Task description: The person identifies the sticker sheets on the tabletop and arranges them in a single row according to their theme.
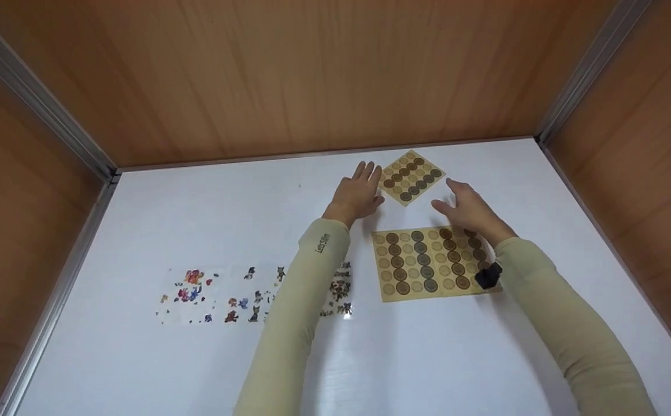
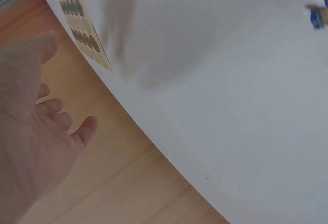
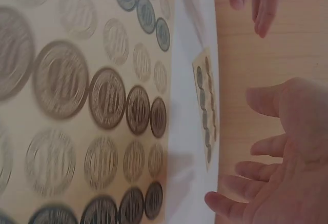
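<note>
Small sticker sheet lies flat near back wall, flanked by left hand and right hand; both spread, nothing held. Risk: thin sheet pushed, not lifted; large sheet dragged by right sleeve.

White table — two tan round-sticker sheets, small and large, plus cartoon sticker sheets

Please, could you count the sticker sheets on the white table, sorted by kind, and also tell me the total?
Tan sheets with round brown stickers: 2, the small tan sheet between the left hand and the right hand, and the large tan sheet nearer the person.
Clear sheets with colourful cartoon stickers: 1, the cartoon sticker sheet, as far as can be told.
Total: 3
</note>
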The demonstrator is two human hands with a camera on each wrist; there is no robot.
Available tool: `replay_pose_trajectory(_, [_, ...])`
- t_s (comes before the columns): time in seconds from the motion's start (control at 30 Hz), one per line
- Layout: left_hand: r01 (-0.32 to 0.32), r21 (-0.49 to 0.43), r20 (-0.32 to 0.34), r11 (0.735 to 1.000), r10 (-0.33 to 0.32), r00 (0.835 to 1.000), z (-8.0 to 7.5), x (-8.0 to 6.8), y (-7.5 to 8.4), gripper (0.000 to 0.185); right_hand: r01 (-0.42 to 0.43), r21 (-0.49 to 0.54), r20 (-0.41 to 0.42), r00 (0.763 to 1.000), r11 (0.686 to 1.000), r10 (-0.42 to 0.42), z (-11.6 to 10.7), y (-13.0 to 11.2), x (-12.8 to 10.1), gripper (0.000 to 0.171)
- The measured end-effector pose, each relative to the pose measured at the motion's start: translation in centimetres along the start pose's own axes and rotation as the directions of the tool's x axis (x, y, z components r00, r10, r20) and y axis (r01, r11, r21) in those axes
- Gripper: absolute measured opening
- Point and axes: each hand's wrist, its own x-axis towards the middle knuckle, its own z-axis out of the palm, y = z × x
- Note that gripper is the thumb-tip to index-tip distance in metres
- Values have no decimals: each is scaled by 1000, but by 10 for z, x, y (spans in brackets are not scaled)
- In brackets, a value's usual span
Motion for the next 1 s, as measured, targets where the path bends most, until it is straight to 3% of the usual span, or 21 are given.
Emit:
replay_pose_trajectory(0.1, [8,30,36,1000,-9,999,5,3,-7,71,15,15,-14,1000,1000,-14,14,-5,12,82])
replay_pose_trajectory(0.33, [63,-131,98,989,-50,994,20,6,-4,67,-4,38,-20,1000,999,4,36,-11,33,86])
replay_pose_trajectory(0.63, [94,-198,116,976,-72,991,30,13,1,62,-85,-85,-49,996,993,81,47,-15,45,89])
replay_pose_trajectory(0.8, [77,-216,97,973,-58,994,32,16,4,59,-109,-116,-13,994,987,108,53,-16,45,93])
replay_pose_trajectory(1.0, [96,-255,116,962,-68,991,33,18,13,59,-33,-213,115,992,976,59,48,-10,41,91])
